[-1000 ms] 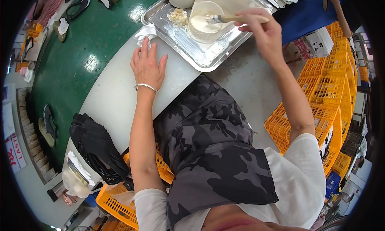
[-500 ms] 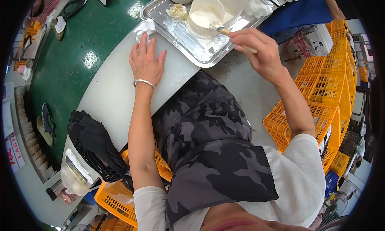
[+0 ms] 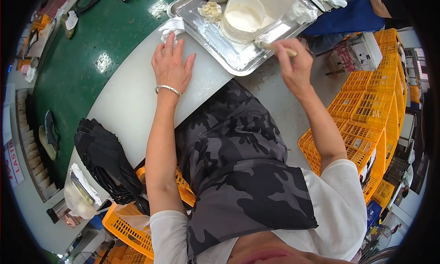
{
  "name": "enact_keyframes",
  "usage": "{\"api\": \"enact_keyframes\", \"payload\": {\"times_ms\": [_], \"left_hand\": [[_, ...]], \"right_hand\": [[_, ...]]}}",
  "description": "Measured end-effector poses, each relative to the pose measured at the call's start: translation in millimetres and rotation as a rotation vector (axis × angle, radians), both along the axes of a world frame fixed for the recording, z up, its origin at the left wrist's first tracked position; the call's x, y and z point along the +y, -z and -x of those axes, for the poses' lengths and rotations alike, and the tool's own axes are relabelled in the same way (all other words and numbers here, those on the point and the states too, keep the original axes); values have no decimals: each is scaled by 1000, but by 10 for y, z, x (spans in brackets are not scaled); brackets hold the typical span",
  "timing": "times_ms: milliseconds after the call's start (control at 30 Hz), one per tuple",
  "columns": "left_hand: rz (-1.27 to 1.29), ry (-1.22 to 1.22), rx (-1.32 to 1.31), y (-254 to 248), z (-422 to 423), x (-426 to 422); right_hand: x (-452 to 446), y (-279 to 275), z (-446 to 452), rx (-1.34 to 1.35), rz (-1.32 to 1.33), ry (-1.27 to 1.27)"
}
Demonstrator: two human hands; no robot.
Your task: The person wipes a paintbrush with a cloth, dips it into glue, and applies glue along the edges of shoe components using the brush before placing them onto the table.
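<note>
- I have the right hand (image 3: pixel 294 62) with its fingers wrapped around the handle of a brush (image 3: pixel 262 44); a slack grip could let it twist and flick paste.
- The brush head is low inside the tray's right edge, just short of the rim; I can't tell whether it touches metal. Overloaded bristles could drip on the floor if the wrist swung outward.
- The clear tub (image 3: pixel 229 29) of white paste (image 3: pixel 245 19) stands in the tray, back from its near corner; a brush snagging the tub's rim could tip it.
- That near corner of the tray (image 3: pixel 238 73) reaches the near edge of the worktop (image 3: pixel 123 89). Pressing there might tilt it; I can't judge its support.
- The left hand (image 3: pixel 173 69) lies flat, fingers spread, gripping nothing, fingertips at a white cloth (image 3: pixel 173 25) by the tray's left corner; an idle drag could pull the cloth astray.
- Black fabric pieces (image 3: pixel 103 154) lie toward the worktop's opposite end; pasty fingers could stain them.
</note>
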State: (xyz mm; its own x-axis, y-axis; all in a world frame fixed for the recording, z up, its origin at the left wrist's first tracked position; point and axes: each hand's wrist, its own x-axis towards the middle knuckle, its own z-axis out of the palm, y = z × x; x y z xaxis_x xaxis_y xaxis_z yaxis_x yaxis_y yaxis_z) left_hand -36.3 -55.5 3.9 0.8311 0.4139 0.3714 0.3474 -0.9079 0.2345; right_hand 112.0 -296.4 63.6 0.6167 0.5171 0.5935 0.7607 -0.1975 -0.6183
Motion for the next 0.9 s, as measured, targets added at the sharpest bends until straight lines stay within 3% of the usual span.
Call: {"api": "enact_keyframes", "payload": {"times_ms": [67, 233, 300, 333, 400, 433, 533, 567, 633, 733, 800, 900], "left_hand": [[5, -4, 12, -22, -12, 3], [0, 7, -20, 0, -8, 3], [6, 0, -13, 6, 1, -16], [-5, -7, -20, 11, 1, -4], [-16, -7, -21, 22, -1, 3], [9, 12, -71, -1, -16, 18], [190, 76, -262, -31, 14, 155], [131, 83, -306, -118, -42, 280], [132, 76, -353, -609, -291, 585], [215, 12, -408, -1855, -816, 929], [116, 13, -520, -2554, -1121, 1088], [-37, -76, -451, -2754, -1237, 1088]], "right_hand": [[24, -33, 124, -78, 17, -48], [21, 26, 367, 58, -43, -102], [75, 58, 406, 553, -251, -37], [94, 5, 388, 649, -278, 53], [-12, 312, 132, 765, -378, -5], [27, 278, 136, 1018, -561, 20], [-9, 231, 28, 1171, -736, -9], [-18, 202, -3, 1168, -761, -29], [-36, 130, -36, 1168, -783, -58], [-33, 16, -48, 1140, -812, -106], [-15, -50, -64, 1111, -824, -121], [-9, -165, -40, 1077, -849, -122]]}}
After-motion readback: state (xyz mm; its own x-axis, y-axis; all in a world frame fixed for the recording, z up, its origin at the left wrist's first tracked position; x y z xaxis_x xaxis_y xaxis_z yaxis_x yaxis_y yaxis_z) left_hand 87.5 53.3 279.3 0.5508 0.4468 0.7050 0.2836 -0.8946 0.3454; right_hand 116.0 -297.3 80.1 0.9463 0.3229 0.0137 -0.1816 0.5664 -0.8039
